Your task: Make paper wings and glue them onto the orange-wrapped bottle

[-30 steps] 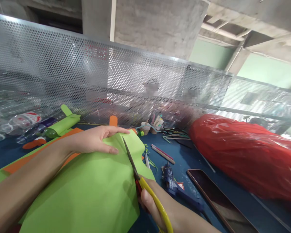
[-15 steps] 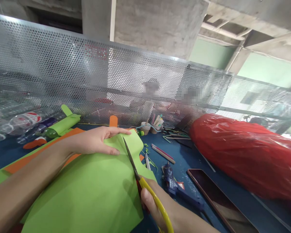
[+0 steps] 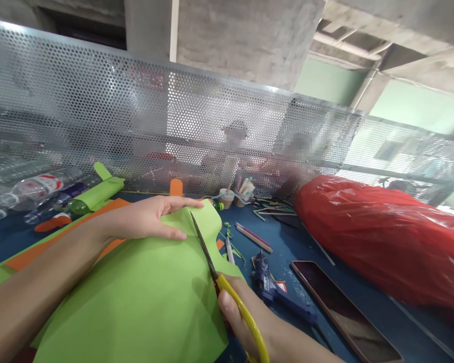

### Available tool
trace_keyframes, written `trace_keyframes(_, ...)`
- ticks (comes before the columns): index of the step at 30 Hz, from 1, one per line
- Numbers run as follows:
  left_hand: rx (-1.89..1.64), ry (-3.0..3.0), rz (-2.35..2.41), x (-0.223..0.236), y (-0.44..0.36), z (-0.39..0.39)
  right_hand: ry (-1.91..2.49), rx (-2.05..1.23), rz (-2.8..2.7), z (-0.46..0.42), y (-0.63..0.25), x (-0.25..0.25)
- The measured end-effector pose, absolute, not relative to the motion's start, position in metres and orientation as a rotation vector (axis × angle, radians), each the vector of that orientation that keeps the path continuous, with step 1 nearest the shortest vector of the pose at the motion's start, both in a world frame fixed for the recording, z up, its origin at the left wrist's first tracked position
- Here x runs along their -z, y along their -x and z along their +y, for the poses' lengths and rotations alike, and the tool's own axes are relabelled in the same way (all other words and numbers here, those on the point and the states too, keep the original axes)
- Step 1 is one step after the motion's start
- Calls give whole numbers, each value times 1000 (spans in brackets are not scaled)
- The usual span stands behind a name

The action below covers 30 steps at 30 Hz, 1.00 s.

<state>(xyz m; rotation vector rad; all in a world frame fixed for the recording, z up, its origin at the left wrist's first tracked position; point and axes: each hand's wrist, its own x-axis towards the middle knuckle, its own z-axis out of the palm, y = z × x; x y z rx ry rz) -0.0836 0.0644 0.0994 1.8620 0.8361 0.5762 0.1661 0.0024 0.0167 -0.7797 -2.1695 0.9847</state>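
Observation:
A large light-green paper sheet (image 3: 144, 292) lies lifted over the blue table in front of me. My left hand (image 3: 147, 218) pinches its far edge, thumb on top and fingers underneath. My right hand (image 3: 245, 320) grips yellow-handled scissors (image 3: 221, 282), whose dark blades run up through the sheet toward my left thumb. To the right of the blades a narrow green strip (image 3: 212, 224) stands partly cut away from the sheet.
An orange sheet (image 3: 60, 237) lies under the green one. A blue glue gun (image 3: 272, 290), a dark tablet (image 3: 344, 310), pencils (image 3: 253, 238) and a red plastic bag (image 3: 382, 237) lie to the right. Plastic bottles (image 3: 34, 191) and a green paper roll (image 3: 98, 194) sit left, before a perforated metal screen (image 3: 136, 126).
The scissors have moved slightly farther along the cut, and the strip on the right hangs a little freer. Both hands stay almost where they were.

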Motion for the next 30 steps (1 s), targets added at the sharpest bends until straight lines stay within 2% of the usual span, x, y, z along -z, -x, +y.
trace_keyframes(30, -583, -1851, 824, -99, 84, 64, 926, -837, -2150, 1, -168, -13)
